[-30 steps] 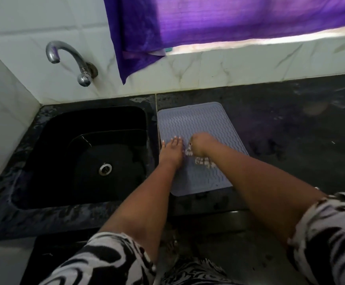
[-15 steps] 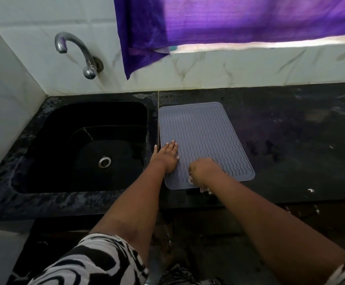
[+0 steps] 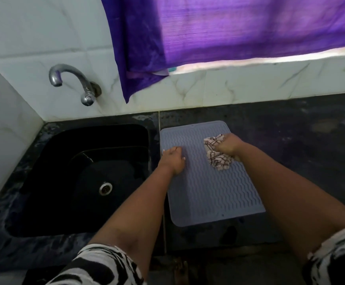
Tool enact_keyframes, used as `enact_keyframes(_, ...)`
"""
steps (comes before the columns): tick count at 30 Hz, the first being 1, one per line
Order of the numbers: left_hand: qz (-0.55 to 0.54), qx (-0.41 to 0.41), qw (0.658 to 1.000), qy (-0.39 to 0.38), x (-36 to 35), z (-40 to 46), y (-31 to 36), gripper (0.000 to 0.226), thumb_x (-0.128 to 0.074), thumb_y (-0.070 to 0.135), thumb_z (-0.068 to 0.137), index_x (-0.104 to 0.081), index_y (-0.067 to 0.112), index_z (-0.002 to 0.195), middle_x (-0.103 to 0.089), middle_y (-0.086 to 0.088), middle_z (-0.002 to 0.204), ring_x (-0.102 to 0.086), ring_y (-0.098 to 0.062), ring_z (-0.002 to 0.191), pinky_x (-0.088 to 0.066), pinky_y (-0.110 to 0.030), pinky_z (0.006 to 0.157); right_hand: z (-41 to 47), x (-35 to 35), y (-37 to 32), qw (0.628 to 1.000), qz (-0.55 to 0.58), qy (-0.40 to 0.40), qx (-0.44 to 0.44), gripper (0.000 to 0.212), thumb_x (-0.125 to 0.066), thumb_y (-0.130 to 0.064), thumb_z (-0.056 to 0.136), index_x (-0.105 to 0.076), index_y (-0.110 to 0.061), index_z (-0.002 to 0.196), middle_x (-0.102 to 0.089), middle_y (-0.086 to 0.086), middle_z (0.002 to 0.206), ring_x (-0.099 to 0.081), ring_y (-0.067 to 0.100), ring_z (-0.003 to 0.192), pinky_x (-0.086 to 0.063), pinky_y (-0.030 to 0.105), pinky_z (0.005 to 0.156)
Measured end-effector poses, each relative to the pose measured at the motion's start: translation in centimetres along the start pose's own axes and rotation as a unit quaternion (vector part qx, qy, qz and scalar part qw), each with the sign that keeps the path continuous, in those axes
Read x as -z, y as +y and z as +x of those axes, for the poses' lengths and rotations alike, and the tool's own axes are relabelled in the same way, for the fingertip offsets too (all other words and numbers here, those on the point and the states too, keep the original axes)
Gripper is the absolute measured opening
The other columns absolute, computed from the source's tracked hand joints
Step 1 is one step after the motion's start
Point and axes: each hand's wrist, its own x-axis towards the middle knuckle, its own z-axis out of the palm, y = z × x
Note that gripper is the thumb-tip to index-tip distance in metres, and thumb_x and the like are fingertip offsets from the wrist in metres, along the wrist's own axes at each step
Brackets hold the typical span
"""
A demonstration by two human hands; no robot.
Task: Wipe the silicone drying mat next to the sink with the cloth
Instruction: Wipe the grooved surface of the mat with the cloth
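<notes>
Head view, looking down at a dark stone counter [image 3: 291,140] with a black sink [image 3: 81,177] set into its left part. Silicone drying mat [image 3: 212,192]: grey, wave-ribbed, rounded corners, lying flat on the counter just to the right of the sink, its long side running away from the viewer.

Right hand [image 3: 228,146]: closed in a fist around a bunched cloth [image 3: 216,156]. Cloth: white with dark stripes, crumpled, pressed against the upper right portion of the mat; part of it protrudes to the left of and below the fist. Grip state: fully closed, holding the cloth.

Left hand [image 3: 172,159]: resting on the mat near its left edge, fingers curled inward, knuckles toward the wall. It holds no visible object; whether the fingers pinch the mat edge cannot be determined.

Both forearms extend from black-and-white patterned sleeves [image 3: 97,266] at the bottom of the view.

Surroundings: a chrome tap [image 3: 73,83] is mounted on the white tiled wall [image 3: 44,38] above the sink. A purple curtain [image 3: 219,31] hangs above the counter, its lower left corner draping over the tiles. The drain [image 3: 105,188] is visible in the sink basin.
</notes>
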Motion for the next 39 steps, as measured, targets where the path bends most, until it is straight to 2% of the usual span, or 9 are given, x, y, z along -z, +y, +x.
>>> enact_keyframes(3,0.041,-0.012,0.999,0.001,0.9,4.1,-0.6,0.056,-0.037,0.026,0.1,-0.022,0.007,0.15,-0.022,-0.013,0.159,-0.023,-0.029,0.145,-0.005,-0.042,0.122,3.5,-0.8,-2.9,0.987,-0.135,0.06,0.061,0.052,-0.052,-0.037,0.096,-0.051,-0.006,0.137,-0.053,0.017,0.139,-0.051,0.031,0.127,-0.042,0.037,0.106)
enact_keyframes(6,0.062,-0.025,0.998,0.0,1.4,8.2,-0.8,0.058,-0.036,0.021,0.1,-0.014,0.009,0.153,-0.014,-0.01,0.161,-0.015,-0.025,0.149,0.002,-0.041,0.121,7.5,-1.4,-5.2,0.969,-0.187,0.112,0.12,0.038,-0.067,-0.016,0.086,-0.064,-0.017,0.123,-0.067,0.014,0.122,-0.063,0.031,0.111,-0.049,0.031,0.087)
enact_keyframes(9,0.026,-0.041,0.999,0.014,1.5,11.5,-0.6,0.063,-0.039,0.022,0.098,-0.012,0.012,0.154,-0.016,-0.009,0.161,-0.017,-0.024,0.148,0.0,-0.044,0.12,11.1,-2.0,-7.4,0.949,-0.276,0.082,0.125,0.046,-0.068,-0.006,0.08,-0.063,-0.017,0.124,-0.066,0.013,0.123,-0.063,0.032,0.112,-0.051,0.035,0.089)
enact_keyframes(15,0.057,-0.04,0.998,-0.006,-0.8,13.0,-2.6,0.058,-0.022,0.041,0.103,-0.008,0.02,0.155,-0.004,0.002,0.163,-0.005,-0.019,0.15,0.007,-0.053,0.118,14.7,-6.0,-7.1,0.893,-0.433,0.062,0.107,0.033,-0.047,-0.03,0.097,-0.064,-0.018,0.123,-0.062,0.009,0.13,-0.057,0.03,0.12,-0.045,0.042,0.099)
enact_keyframes(18,0.064,-0.045,0.997,-0.007,-1.0,13.2,-3.0,0.059,-0.018,0.045,0.102,-0.006,0.022,0.155,-0.002,0.005,0.163,-0.002,-0.016,0.15,0.009,-0.053,0.118,13.6,-6.3,-5.5,0.895,-0.421,0.085,0.122,0.034,-0.047,-0.035,0.096,-0.069,-0.018,0.116,-0.065,0.009,0.123,-0.059,0.03,0.116,-0.043,0.043,0.101)
enact_keyframes(23,0.076,-0.049,0.995,-0.031,-0.4,13.2,-2.8,0.057,-0.018,0.041,0.103,-0.005,0.021,0.155,-0.001,0.004,0.163,-0.001,-0.017,0.15,0.013,-0.052,0.116,9.7,-5.9,-4.1,0.91,-0.404,0.01,0.092,0.03,-0.057,-0.033,0.09,-0.067,-0.022,0.116,-0.066,0.008,0.116,-0.06,0.027,0.108,-0.049,0.042,0.096)
enact_keyframes(28,0.092,-0.065,0.991,-0.071,1.5,13.3,-2.5,0.059,-0.027,0.035,0.102,-0.008,0.019,0.155,-0.002,-0.001,0.164,-0.006,-0.022,0.15,0.009,-0.053,0.118,8.4,-4.2,-6.4,0.898,-0.427,-0.097,0.045,0.048,-0.065,-0.023,0.089,-0.053,-0.012,0.134,-0.055,0.011,0.135,-0.051,0.028,0.126,-0.04,0.038,0.105)
enact_keyframes(34,0.035,-0.015,0.999,0.029,-0.1,10.2,-1.9,0.056,-0.029,0.035,0.101,-0.024,0.012,0.151,-0.023,-0.009,0.159,-0.02,-0.024,0.147,0.004,-0.045,0.121,11.0,-2.4,-9.2,0.937,-0.339,-0.027,0.08,0.034,-0.065,-0.025,0.091,-0.066,-0.011,0.121,-0.068,0.015,0.115,-0.067,0.03,0.099,-0.056,0.038,0.088)
enact_keyframes(39,0.153,0.009,0.988,0.0,-0.9,9.4,-2.0,0.062,-0.016,0.045,0.102,-0.005,0.015,0.155,-0.003,0.0,0.163,-0.005,-0.021,0.15,0.01,-0.046,0.119,10.5,-5.9,-6.2,0.926,-0.368,0.012,0.087,0.033,-0.049,-0.03,0.096,-0.062,-0.018,0.124,-0.057,0.013,0.134,-0.052,0.035,0.123,-0.039,0.05,0.108)
